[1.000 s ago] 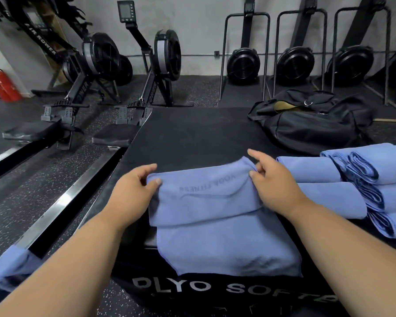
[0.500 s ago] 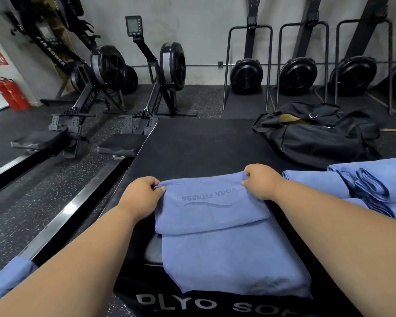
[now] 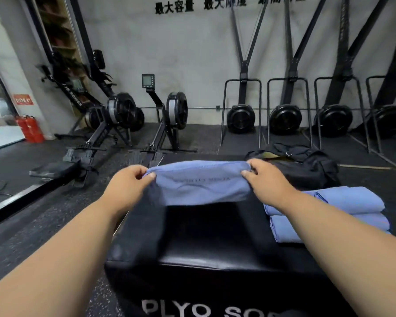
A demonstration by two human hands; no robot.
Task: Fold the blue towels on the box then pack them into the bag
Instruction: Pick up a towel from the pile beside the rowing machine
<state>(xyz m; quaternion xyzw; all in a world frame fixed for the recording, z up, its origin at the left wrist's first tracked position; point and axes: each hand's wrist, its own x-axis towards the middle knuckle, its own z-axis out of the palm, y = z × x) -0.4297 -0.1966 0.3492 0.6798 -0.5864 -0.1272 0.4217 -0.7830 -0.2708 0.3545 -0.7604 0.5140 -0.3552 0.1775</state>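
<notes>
From the head camera: both arms are stretched out over the black box [image 3: 206, 243], and a folded blue towel [image 3: 199, 184] hangs in the air between the two hands, lifted clear of the box top. The left hand [image 3: 128, 186] pinches the towel's left top corner, thumb and curled fingers closed on the cloth. The right hand [image 3: 265, 179] pinches the right top corner the same way, thumb underneath, fingers bent over the edge. The towel sags slightly in the middle, with faint printed lettering on its near face, too blurred to read.

On the right side of the box lies a stack of folded blue towels [image 3: 352, 202], partly hidden behind the right forearm. At the far right of the box sits the black bag [image 3: 306, 165], its top open, just beyond the right hand.

Further off, two rowing machines [image 3: 165, 124] stand on the dark floor at left, and red fire extinguishers [image 3: 30, 131] sit by the far left wall.
</notes>
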